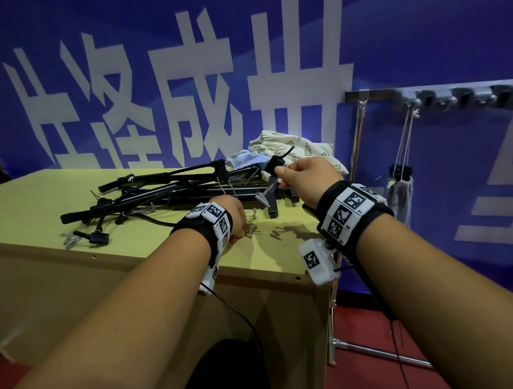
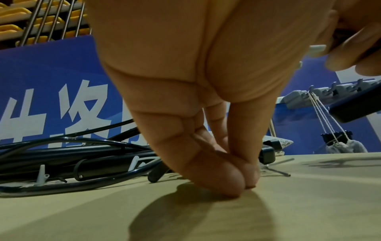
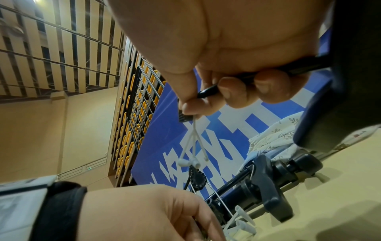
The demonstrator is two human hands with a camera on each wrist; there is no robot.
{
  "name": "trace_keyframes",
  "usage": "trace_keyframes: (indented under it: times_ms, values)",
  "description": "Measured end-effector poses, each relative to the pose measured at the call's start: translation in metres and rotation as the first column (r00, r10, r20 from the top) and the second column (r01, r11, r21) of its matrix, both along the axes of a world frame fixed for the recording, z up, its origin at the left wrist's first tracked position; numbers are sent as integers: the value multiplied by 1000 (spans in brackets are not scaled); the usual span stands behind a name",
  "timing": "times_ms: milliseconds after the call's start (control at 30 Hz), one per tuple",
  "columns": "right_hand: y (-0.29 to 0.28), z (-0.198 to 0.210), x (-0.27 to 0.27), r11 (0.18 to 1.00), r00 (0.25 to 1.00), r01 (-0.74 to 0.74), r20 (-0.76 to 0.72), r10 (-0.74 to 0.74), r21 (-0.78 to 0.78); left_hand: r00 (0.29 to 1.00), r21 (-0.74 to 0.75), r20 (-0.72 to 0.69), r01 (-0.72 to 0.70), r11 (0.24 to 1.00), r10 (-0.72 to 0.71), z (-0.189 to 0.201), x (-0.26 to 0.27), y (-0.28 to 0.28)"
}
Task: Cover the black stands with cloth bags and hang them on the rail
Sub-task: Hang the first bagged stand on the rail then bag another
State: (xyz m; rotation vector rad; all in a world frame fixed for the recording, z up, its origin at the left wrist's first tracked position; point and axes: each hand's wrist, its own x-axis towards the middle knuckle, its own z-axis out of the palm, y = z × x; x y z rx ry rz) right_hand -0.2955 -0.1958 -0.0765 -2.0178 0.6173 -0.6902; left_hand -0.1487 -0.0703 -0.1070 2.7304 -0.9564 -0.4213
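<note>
**Left fingertips pinched at the tabletop, right hand lifting one black stand**

On the left of the yellow-green table [image 1: 22, 204] lies a tangled heap of black stands [image 1: 146, 196], folded and crossing one another, with pale plastic tips poking out. Just in front of the heap, the left hand [image 1: 231, 216] is lowered to the surface. From the head view only its back shows, above a few small thin metal pieces [image 1: 251, 229]. The left wrist view fills in the rest: the fingertips [image 2: 230, 182] are pressed together in a narrow pinch right at the tabletop, though whether anything sits between them cannot be told.

Further right, the right hand [image 1: 305, 175] is raised above the table, curled round a single stand [image 1: 274, 165] held clear of the heap. The right wrist view shows what the head view hides: the fingers [image 3: 233, 91] wrapped round a thin black rod, with pale-tipped wire legs [image 3: 191, 156] dangling below the grip.

Behind that hand, patterned cloth bags [image 1: 300, 148] lie crumpled at the table's far edge. Right of the table stands the rail [image 1: 372, 94] with its row of grey hooks [image 1: 467, 97]; a bagged stand [image 1: 400, 184] hangs from one hook by white drawstrings.
</note>
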Motion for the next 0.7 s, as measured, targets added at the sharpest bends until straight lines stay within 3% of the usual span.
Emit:
trace_keyframes:
  times_ms: [100,267,367,500,600,700]
  values:
    - [1,0,0,1000,1000,2,0,-2,1,997,-12,-59,39,999,-39,1,-1,1]
    - [2,0,0,1000,1000,7,0,-7,-4,992,37,73,100,994,-102,-5,-1,2]
    - [1,0,-1,1000,1000,5,1,-5,-12,995,35,58,76,997,-78,-5,-3,2]
    - [0,1,-3,1000,1000,8,13,-8,9,967,-189,-239,-130,973,83,1,-8,4]
    - [-1,2,-7,999,999,14,31,-15,45,944,-299,-314,-204,932,106,17,-10,8]
    - [-1,3,-9,998,999,9,50,-12,63,953,-498,-302,-180,848,25,35,-7,9]
